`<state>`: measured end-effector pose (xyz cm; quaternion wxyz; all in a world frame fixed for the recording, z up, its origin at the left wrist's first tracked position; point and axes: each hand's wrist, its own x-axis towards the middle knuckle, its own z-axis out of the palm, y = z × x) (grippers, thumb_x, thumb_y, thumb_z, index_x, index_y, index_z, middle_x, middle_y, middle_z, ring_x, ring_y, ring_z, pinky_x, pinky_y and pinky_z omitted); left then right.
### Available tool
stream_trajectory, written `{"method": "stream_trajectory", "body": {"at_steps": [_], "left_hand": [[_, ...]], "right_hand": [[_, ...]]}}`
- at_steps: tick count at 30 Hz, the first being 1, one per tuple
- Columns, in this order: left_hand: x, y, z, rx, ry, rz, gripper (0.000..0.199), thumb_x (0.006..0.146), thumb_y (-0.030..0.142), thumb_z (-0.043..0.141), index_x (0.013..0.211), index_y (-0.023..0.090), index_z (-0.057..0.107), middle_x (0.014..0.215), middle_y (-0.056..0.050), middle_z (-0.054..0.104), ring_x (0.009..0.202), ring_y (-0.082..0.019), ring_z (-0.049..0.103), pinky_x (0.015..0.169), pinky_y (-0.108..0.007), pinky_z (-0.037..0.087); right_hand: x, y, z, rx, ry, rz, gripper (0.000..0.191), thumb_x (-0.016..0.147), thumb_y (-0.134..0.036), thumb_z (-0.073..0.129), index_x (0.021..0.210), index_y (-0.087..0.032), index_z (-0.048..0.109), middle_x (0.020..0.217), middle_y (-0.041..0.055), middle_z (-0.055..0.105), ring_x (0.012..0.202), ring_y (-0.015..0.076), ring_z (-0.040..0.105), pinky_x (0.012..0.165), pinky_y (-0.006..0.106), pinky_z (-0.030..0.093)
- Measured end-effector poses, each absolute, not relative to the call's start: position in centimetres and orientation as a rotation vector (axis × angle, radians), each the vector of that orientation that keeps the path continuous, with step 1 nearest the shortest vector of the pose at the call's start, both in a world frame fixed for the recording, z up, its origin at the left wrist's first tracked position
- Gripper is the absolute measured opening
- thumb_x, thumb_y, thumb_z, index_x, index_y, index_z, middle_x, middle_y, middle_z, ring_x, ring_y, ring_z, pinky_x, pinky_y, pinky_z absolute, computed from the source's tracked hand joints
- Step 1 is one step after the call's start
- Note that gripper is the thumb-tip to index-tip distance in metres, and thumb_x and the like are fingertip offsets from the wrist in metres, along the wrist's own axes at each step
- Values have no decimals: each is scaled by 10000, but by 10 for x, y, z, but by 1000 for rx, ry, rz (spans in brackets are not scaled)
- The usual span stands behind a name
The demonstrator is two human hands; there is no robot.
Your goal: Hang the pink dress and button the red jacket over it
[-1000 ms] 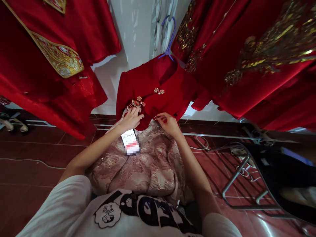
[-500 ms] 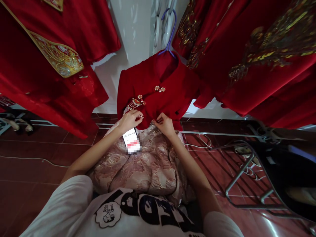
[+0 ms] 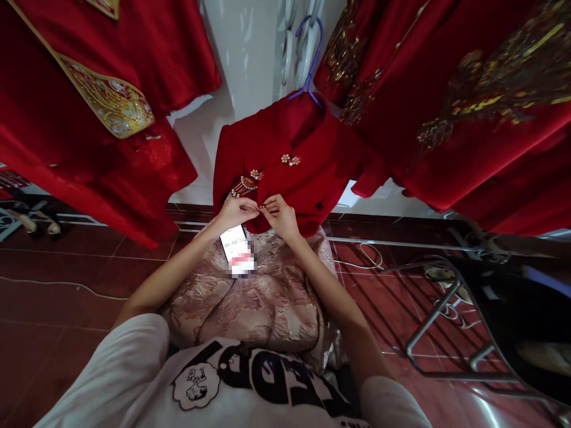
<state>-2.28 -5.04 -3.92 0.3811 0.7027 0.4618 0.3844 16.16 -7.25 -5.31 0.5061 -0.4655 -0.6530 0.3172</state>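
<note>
A red jacket (image 3: 321, 172) hangs in front of me on a purple wire hanger (image 3: 307, 80). Pearl-like flower clasps (image 3: 291, 160) sit on its chest, and a fan-shaped brooch with bead strands (image 3: 244, 185) is at its left side. Over the jacket's lower front, my left hand (image 3: 236, 213) is closed in a pinch. Its fingertips meet those of my right hand (image 3: 282, 216), which pinches from the other side. Small red and pale specks show between the fingertips; what they hold is too small to tell. A phone (image 3: 235, 246) showing a timer lies on my lap below the left hand.
Patterned pinkish, shiny fabric (image 3: 254, 303) covers my lap. Embroidered red garments (image 3: 111, 107) hang on the left, with more red garments (image 3: 446, 154) on the right. A metal-framed chair (image 3: 446, 315) stands at the right. Cables (image 3: 370, 255) and shoes (image 3: 53, 228) lie low down.
My right hand has moved left and slightly up from the jacket's lower edge to meet my left hand. The left hand has barely shifted; the fingertips now touch or nearly touch.
</note>
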Motion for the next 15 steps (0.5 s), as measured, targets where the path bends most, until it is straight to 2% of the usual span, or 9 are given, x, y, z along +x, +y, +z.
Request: {"method": "stream_trajectory", "body": {"at_steps": [8,15], "left_hand": [[-21,-53,-41,1783,1207,1031,126,754,154,755,872,125,788,902,-69,809,829,-185,773,849,-308,639],[-25,-54,-39,1863,1211,995,158,780,131,735,916,122,813,942,-81,816,863,-206,783,870,-336,646]], "right_hand": [[161,-77,-52,-1117,-1636,723,130,864,-269,664,930,-242,556,859,9,720,753,158,716,677,265,612],[161,-79,-53,-1152,-1693,666,78,917,-289,618,939,-256,552,879,14,718,819,170,721,765,296,619]]}}
